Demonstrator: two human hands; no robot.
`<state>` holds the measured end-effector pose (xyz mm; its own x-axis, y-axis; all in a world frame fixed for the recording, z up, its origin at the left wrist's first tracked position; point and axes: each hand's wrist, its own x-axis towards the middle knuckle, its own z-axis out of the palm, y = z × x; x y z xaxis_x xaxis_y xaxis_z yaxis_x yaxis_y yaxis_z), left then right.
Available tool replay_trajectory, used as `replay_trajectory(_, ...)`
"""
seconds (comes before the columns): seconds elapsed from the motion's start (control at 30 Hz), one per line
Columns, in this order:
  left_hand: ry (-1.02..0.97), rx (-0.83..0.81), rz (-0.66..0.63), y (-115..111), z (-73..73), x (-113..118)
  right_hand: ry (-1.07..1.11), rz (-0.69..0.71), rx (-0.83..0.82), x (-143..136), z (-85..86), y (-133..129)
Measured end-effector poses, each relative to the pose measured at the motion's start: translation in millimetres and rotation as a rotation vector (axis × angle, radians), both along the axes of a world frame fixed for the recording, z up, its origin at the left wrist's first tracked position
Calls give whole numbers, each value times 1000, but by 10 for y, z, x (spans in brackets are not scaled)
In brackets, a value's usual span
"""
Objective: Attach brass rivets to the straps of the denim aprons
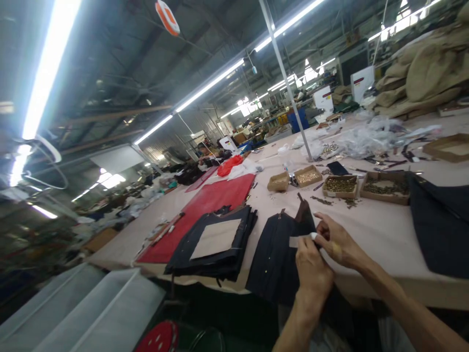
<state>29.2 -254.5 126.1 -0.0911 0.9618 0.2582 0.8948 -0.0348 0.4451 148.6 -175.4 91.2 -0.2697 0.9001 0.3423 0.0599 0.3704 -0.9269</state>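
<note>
No readable writing or brand marks anywhere; blur kills small text. Far left of frame: pale translucent panels [84, 308] at lower left, below the table edge, and a red round stool top [158, 338] at bottom centre-left. Table [381, 230] runs diagonally from lower left to upper right, covered in pale pinkish cloth, near edge cuts across lower frame. Left of centre: flat red sheet [205, 205] lying long along the table, smooth and matte. Just right of it, a stack of dark navy fabric pieces [220, 254] with a tan rectangular card [216, 238] on top, the stack overhanging the near table edge. Centre: dark fabric piece [278, 254], draped over the near edge, hanging down.

Left hand [311, 269] at lower centre, back of hand up, fingers curled on a small pale tag [297, 241] that lies against the dark fabric piece. Right hand [335, 239] just right of it, touching, fingertips pinched on the same spot; what exactly it pinches I cannot tell.

Behind the hands, mid-frame: four shallow cardboard trays [340, 186] in a row, holding small brassy metal parts, some spilled loose. Open bare tabletop between the trays and hands. Right edge: another dark fabric sheet [439, 225]. Upper right: crumpled clear plastic [370, 134], tan sacks [428, 73].
</note>
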Motion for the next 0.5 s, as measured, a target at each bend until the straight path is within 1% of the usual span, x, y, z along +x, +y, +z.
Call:
replay_trajectory(0.03,11,37,-4,26,178,-174,50,27,26,-37,65,-45)
replay_trajectory(0.07,28,75,-1,61,365,-387,77,27,48,-48,87,-74)
replay_trajectory(0.1,32,96,10,104,556,-633,76,-2,64,-30,64,-87)
replay_trajectory(0.13,23,101,19,153,746,-903,44,-57,75,18,-5,-86)
replay_trajectory(0.17,17,105,31,206,931,-1185,-12,-129,80,92,-120,-76)
replay_trajectory(0.2,3,94,34,261,1102,-1469,-84,-206,77,187,-273,-60)
replay_trajectory(0.27,-51,5,-19,365,1381,-2000,-239,-348,49,407,-658,-33)
replay_trajectory(0.3,-77,-29,-15,408,1480,-2233,-304,-403,29,515,-867,-29)
replay_trajectory(0.37,-117,-97,23,459,1592,-2612,-402,-481,-8,694,-1258,-47)
replay_trajectory(0.43,-137,-153,74,460,1611,-2877,-470,-507,-2,794,-1555,-86)
replay_trajectory(0.5,-142,-178,100,426,1573,-3048,-540,-513,52,808,-1734,-126)
